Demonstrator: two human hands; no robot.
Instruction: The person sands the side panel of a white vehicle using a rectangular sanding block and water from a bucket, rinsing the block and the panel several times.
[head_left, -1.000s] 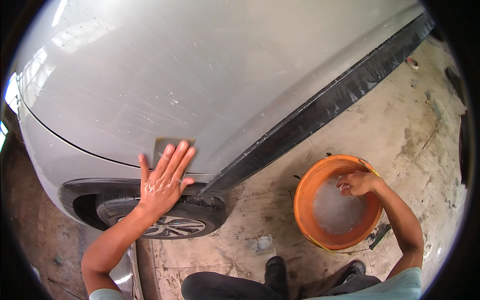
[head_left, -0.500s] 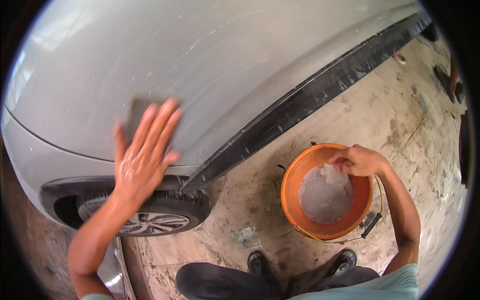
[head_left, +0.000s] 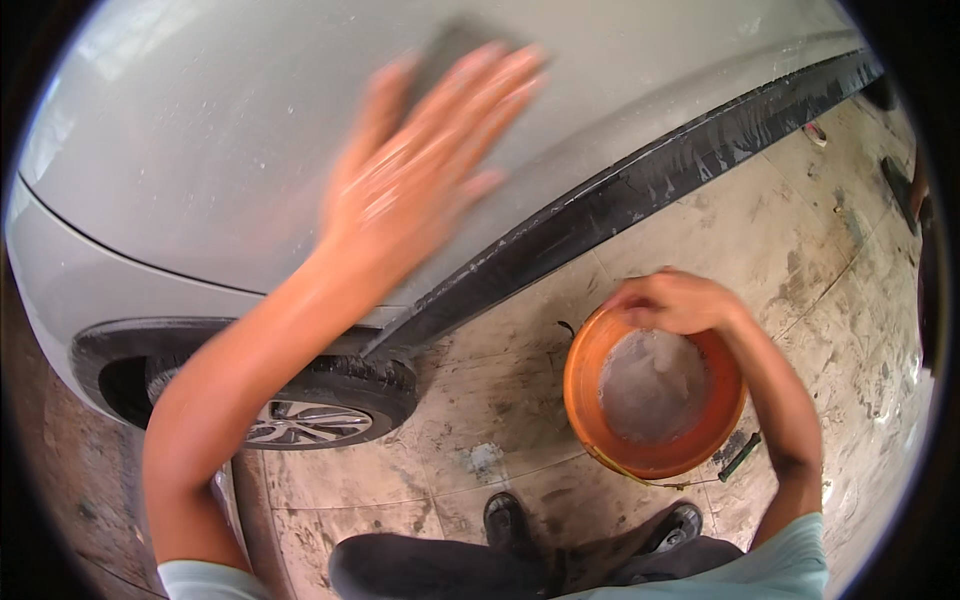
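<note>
My left hand point(head_left: 420, 150), blurred by motion, lies open with stretched fingers over a dark square pad point(head_left: 445, 45) on the car's silver body panel point(head_left: 200, 130). At the far rim of an orange bucket point(head_left: 722, 390) my right hand point(head_left: 668, 300) has curled, blurred fingers; whether they hold anything is hidden. Cloudy liquid point(head_left: 650, 385) lies in the bucket, whose wire handle with a green grip point(head_left: 740, 458) hangs at the right.
The car's wheel point(head_left: 310, 425) is at lower left, below a long black side trim point(head_left: 640, 200) running to upper right. My shoes point(head_left: 505, 520) stand on stained tiles point(head_left: 480, 460). Another person's foot point(head_left: 895, 185) shows at the right edge.
My left hand and the pad have swept up and rightward across the panel. My right hand has risen from inside the bucket to its far rim.
</note>
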